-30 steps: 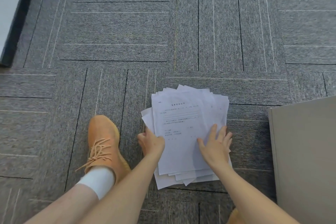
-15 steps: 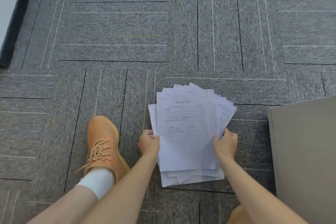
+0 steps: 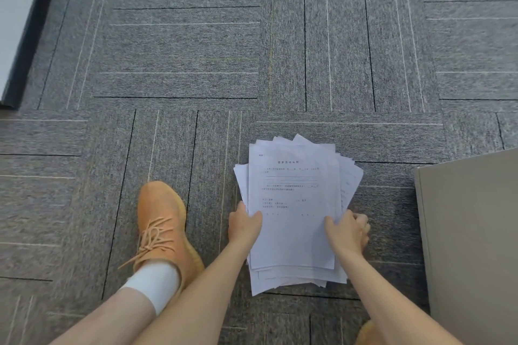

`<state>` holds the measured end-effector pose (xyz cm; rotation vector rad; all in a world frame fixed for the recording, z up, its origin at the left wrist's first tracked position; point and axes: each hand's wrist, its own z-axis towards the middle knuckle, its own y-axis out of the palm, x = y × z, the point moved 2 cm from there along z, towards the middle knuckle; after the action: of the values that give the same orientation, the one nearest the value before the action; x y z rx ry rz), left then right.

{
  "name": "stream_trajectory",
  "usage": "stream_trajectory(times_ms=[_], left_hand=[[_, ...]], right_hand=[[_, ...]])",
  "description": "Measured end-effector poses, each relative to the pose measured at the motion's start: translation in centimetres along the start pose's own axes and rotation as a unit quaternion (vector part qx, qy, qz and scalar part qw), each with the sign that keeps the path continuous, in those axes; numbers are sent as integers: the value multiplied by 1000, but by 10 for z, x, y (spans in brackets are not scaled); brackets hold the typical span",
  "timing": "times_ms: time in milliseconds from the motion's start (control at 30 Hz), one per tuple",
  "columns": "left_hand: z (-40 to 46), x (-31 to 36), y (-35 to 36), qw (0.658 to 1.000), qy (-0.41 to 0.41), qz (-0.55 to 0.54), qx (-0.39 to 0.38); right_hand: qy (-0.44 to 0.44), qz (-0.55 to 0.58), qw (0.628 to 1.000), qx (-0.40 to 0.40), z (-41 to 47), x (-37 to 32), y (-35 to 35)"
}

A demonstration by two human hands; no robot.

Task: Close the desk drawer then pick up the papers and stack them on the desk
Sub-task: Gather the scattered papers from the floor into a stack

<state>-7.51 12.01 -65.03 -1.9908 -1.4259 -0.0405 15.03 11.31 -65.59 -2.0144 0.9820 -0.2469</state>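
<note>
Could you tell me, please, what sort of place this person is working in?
Probably an office. The floor is grey carpet tile laid in alternating directions, printed forms make up the stack of papers held at both sides, and a plain grey cabinet or desk panel stands at the right.

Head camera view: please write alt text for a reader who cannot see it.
Two bare hands, left hand and right hand, grip the sides of an uneven stack of white printed papers over grey carpet tiles. An orange laced sneaker is left of it, a beige flat panel right.
</note>
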Motion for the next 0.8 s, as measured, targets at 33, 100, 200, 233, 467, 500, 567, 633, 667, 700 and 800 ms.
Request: stream_trajectory(times_ms=[33, 100, 200, 233, 467, 500, 567, 633, 667, 700, 800], left_hand=[[-1, 1, -2, 1000, -4, -14, -12], [-5, 3, -3, 998, -15, -35, -43], [-7, 1, 2, 996, -38, -41, -74], [-9, 1, 5, 994, -50, -52, -79], [-17, -5, 19, 999, -15, 43, 16], [-18, -5, 19, 998, -2, 58, 34], [-19, -5, 17, 997, 10, 59, 46], [-17, -5, 15, 999, 10, 29, 41], [-18, -3, 13, 999, 4, 2, 38], [-18, -3, 12, 999, -4, -29, 34], [-22, 0, 8, 991, -46, -126, 9]], right_hand=[[-1, 5, 1000, -7, -1, 1, 0], [3, 41, 999, -25, -1, 2, -2], [-10, 68, 997, -45, 4, 4, -6], [-9, 76, 996, -53, 5, 4, -8], [-19, 64, 994, -87, 8, 4, -3], [-27, 61, 995, -76, 6, 4, -2], [-33, 79, 994, -68, 4, 5, 0], [-34, 106, 991, -71, 2, 6, 0], [-34, 115, 990, -72, 3, 6, 0], [-32, 122, 989, -75, 3, 6, -1], [-21, 143, 985, -90, 7, 7, -6]])
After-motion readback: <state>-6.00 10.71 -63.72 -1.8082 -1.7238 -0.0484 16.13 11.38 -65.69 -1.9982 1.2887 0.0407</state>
